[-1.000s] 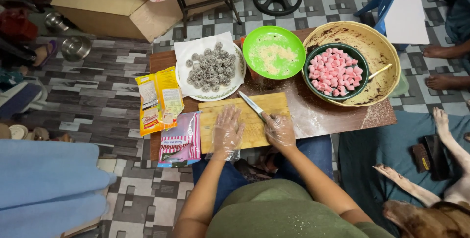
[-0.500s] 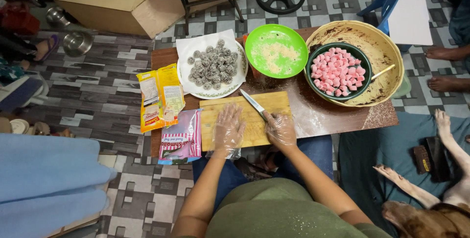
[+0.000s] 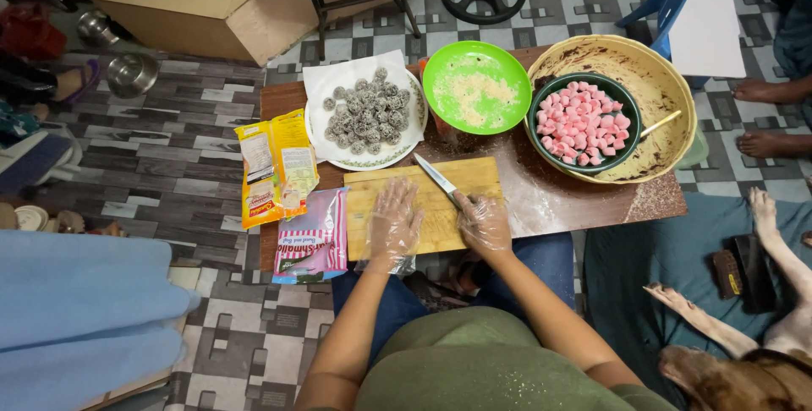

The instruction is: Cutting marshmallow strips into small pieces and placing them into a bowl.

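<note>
Head view: the person sits at a low wooden table (image 3: 592,208) with both hands in thin clear gloves. The left hand (image 3: 393,223) lies flat on the cutting board (image 3: 423,200), fingers spread and loosely open, holding nothing. The right hand (image 3: 484,223) is closed around the handle of a knife (image 3: 438,181), whose blade points toward 11 o'clock across the board and lies low over the wood. The board sits at the table's near edge, and nothing can be made out on it under the blade.

From the board, a white plate (image 3: 397,156) of dark coated balls (image 3: 365,113) stands at 11 o'clock, a green plate (image 3: 478,88) dusted with pale crumbs at 12, and a dark bowl (image 3: 628,102) of pink pieces (image 3: 579,123) at 2, set inside a wide tan basin (image 3: 668,81) smeared brown. A yellow packet (image 3: 275,166) and a pink striped packet (image 3: 313,238) lie at 9.

The step in hand looks like cutting on the board. With the board apparently bare, the next stroke calls for something placed under the blade and steadied by the left hand.
</note>
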